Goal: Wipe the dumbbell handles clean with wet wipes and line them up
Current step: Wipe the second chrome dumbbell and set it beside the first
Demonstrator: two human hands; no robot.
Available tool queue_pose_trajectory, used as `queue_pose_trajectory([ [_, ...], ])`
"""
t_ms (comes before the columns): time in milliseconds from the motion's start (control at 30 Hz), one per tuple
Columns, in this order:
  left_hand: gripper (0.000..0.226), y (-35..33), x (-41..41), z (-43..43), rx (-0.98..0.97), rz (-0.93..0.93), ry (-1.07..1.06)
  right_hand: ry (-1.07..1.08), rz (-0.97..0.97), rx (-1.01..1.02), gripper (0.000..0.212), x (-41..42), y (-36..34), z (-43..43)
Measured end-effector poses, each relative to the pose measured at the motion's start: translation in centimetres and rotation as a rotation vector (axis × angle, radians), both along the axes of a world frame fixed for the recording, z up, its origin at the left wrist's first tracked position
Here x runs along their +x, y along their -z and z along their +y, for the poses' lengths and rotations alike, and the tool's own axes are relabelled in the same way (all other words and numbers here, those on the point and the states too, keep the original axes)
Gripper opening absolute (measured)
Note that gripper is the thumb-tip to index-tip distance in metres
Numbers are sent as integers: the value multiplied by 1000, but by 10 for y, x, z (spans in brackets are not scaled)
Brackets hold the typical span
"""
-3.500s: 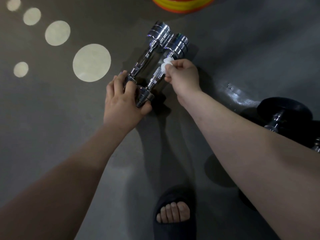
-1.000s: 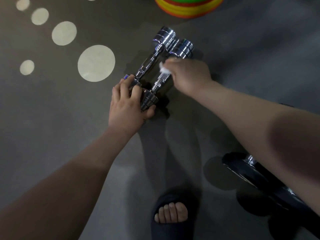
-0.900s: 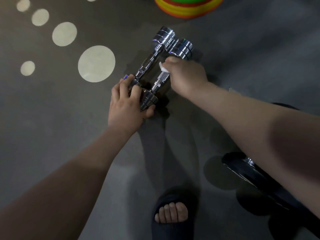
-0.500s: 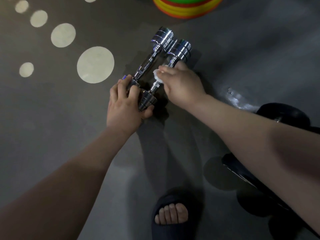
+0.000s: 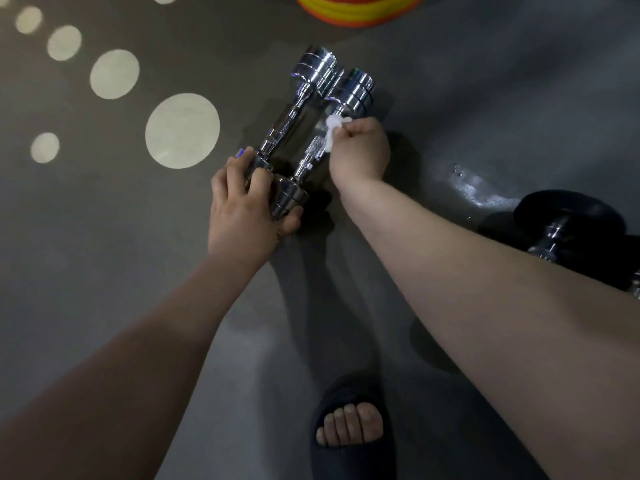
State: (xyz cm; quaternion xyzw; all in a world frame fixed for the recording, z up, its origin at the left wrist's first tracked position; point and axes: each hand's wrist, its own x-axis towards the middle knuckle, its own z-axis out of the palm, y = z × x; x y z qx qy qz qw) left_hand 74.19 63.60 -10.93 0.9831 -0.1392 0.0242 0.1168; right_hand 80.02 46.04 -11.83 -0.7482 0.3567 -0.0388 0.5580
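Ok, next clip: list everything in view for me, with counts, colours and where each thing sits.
shiny chrome dumbbells: two, silver, side by side on the grey floor, upper centre.
crumpled white wet wipe: one, white, against the right dumbbell's handle.
black-plated dumbbell: one, black, right edge, partly behind the arm.
stack of flat discs: one, yellow and orange, top edge, cropped.
round pale floor spots: at least six, cream, upper left.
dark open-toed slipper: one, dark, bottom centre, on a foot.
left hand: one, grips the chrome dumbbells' near heads.
right hand: one, pinches the wipe.
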Motion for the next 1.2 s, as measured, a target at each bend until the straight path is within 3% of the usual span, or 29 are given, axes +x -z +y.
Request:
queue_pose_trajectory([
  [100, 62, -1, 0, 0, 4, 19, -4, 11, 178, 163, 25, 16, 4, -7],
  [267, 64, -1, 1, -2, -21, 31, -13, 17, 163, 388, 9, -25, 11, 30],
  [367, 63, -2, 0, -1, -8, 39, -9, 44, 159, 506, 22, -18, 10, 16],
  [467, 61, -2, 0, 0, -4, 57, -10, 46, 129, 470, 27, -6, 1, -2],
  [633, 64, -4, 1, -1, -13, 65, -9, -220, 205, 232, 7, -38, -6, 28],
  [733, 61, -3, 1, 0, 20, 46, 6, -142, 213, 179, 21, -21, -5, 16],
  [833, 61, -5, 2, 2, 49, 37, 18, -109, 182, 145, 20, -17, -8, 11],
  [933, 63, -12, 1, 0, 54, 44, 10, -161, 164, 186, 8, -35, -13, 8],
  [1100, 72, -35, 0, -9, 61, 132, -29, -251, 107, 234, 16, -74, -43, -38],
  [1200, 56, -59, -15, -30, -15, 160, -74, -292, 111, 309, 12, -110, -70, -68],
])
